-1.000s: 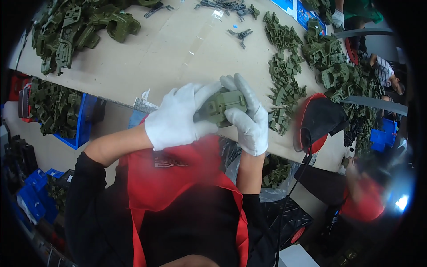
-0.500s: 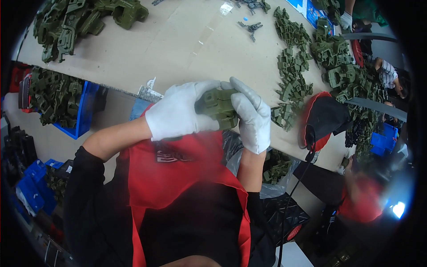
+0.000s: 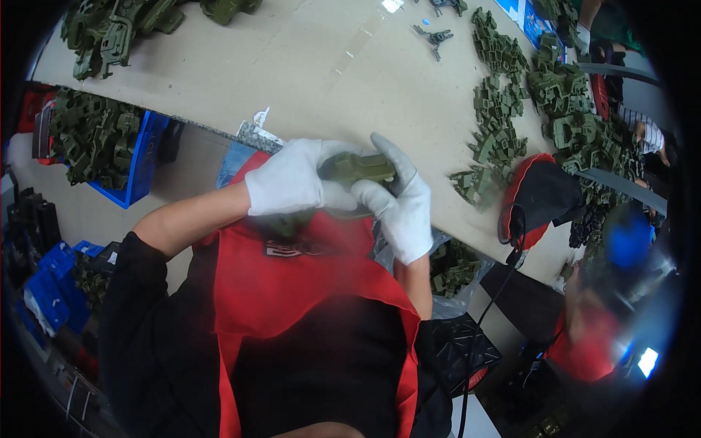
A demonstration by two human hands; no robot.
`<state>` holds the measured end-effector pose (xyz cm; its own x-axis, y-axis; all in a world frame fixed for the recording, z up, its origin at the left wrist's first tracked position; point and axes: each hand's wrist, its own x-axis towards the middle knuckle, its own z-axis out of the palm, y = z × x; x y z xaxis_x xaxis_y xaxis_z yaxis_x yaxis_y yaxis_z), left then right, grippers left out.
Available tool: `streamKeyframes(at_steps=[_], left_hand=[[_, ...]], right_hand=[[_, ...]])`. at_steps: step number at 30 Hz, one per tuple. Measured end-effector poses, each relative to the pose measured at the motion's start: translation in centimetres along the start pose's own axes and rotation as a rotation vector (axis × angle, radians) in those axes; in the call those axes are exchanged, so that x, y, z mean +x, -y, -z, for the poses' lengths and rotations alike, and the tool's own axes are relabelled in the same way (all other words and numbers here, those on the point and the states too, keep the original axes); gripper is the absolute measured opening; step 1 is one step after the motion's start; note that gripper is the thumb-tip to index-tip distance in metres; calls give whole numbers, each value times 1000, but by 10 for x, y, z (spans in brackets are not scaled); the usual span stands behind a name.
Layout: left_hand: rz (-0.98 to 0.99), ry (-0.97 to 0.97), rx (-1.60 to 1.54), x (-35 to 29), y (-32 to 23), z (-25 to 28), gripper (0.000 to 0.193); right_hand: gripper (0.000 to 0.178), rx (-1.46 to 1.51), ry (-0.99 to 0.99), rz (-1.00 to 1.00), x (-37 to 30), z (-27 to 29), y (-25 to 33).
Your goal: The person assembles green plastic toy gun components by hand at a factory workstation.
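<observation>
by the counter (image 3: 307,87), the left hand (image 3: 288,179) and right hand (image 3: 404,210) have a closed grip on one green part (image 3: 359,168). other green pieces (image 3: 499,142) lie loose; what's finished is unclear.

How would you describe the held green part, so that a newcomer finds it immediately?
At the near edge of the pale table, the white-gloved left hand and right hand nearly meet. Between them is the blocky olive-green part. Unlike the green pieces heaped on the table, it is held in both hands.
</observation>
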<state>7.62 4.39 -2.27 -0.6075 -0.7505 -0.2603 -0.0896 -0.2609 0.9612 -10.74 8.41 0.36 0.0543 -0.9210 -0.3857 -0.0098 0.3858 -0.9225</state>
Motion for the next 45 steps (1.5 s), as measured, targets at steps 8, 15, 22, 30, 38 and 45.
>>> streamKeyframes(at_steps=[8,15,22,30,38,45], left_hand=[[135,131,1,1,-18,21,96],[76,-345,-249,-8,-15,32,93],[-11,-439,-7,11,3,41,80],[-104,-440,222,15,-13,25,57],[-75,-414,202,11,-16,28,59],[-21,-209,33,22,-7,27,55]], right_hand=[[58,74,29,-54,11,36,8],[30,448,-326,195,8,44,-23],[36,-238,-206,18,9,60,-21],[47,-808,-64,535,56,-23,37],[49,-577,166,325,59,6,34],[51,-296,136,114,64,3,18]])
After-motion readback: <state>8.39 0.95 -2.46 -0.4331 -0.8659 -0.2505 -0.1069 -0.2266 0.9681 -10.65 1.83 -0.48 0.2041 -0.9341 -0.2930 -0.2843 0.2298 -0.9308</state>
